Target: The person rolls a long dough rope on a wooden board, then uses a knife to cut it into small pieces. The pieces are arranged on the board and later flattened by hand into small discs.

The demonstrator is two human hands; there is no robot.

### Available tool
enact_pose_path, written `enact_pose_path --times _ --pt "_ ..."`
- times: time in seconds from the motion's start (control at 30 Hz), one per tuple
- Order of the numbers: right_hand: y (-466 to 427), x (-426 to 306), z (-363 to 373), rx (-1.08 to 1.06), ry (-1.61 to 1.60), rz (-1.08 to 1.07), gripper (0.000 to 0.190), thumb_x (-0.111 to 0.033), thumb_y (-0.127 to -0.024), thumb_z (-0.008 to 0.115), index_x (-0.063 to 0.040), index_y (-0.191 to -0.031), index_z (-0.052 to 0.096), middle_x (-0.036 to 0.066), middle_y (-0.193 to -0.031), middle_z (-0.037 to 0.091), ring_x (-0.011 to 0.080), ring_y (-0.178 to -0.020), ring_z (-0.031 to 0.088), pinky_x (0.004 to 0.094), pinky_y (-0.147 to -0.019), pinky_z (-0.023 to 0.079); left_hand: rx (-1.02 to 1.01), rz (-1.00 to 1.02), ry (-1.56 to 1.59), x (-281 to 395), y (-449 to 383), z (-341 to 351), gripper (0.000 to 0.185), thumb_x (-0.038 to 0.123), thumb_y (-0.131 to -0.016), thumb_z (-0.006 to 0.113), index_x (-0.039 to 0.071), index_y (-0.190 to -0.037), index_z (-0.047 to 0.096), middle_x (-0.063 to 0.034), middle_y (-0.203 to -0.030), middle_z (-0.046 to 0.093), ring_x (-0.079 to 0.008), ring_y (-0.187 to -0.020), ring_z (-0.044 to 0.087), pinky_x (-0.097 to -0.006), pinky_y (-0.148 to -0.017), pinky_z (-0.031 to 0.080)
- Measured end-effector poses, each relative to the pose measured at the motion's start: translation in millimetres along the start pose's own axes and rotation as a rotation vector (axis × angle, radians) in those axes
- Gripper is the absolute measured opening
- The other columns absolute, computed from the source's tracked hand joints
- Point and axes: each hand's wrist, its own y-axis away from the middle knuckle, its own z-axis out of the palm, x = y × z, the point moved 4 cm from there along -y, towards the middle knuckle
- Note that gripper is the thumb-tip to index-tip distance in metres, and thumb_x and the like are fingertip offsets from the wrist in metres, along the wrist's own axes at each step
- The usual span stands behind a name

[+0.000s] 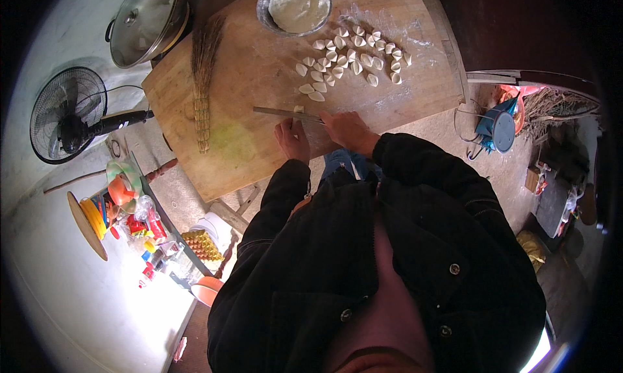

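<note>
My right hand (346, 129) grips a knife (277, 112), whose long grey blade is seen almost edge-on and reaches left across the wooden board (263, 76). My left hand (293, 140) is just on the near side of the blade, its fingers bent and close to the metal. What lies under those fingers is hidden. A small pale piece of dough (298, 108) shows right behind the blade. Farther up the board lie several cut dough pieces (342, 61), scattered over flour-dusted wood. A metal bowl (263, 16) of white flour or dough stands at the far edge.
A straw whisk broom (203, 81) lies on the board's left part. Beyond the left edge are a lidded pan (143, 22) and a black fan (70, 112). A cluttered shelf (168, 229) and an egg tray (202, 245) stand lower left. A blue bucket (501, 129) is at right.
</note>
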Motion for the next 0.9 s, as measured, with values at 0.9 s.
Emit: enact_pose_path --times 0.9 --pt "14.2 7.9 14.3 0.027 -0.121 -0.05 0.023 -0.023 -0.096 0.061 -0.006 -0.111 0.058 0.024 -0.083 0.069 0.0476 -0.082 0.067 0.0603 -0.073 0.051 -0.065 -0.06 0.107 5.0 22.6 3.3 0.03 0.008 -0.087 0.072 0.002 -0.112 0.058 -0.017 -0.105 0.06 -0.0376 -0.101 0.059 -0.045 -0.088 0.049"
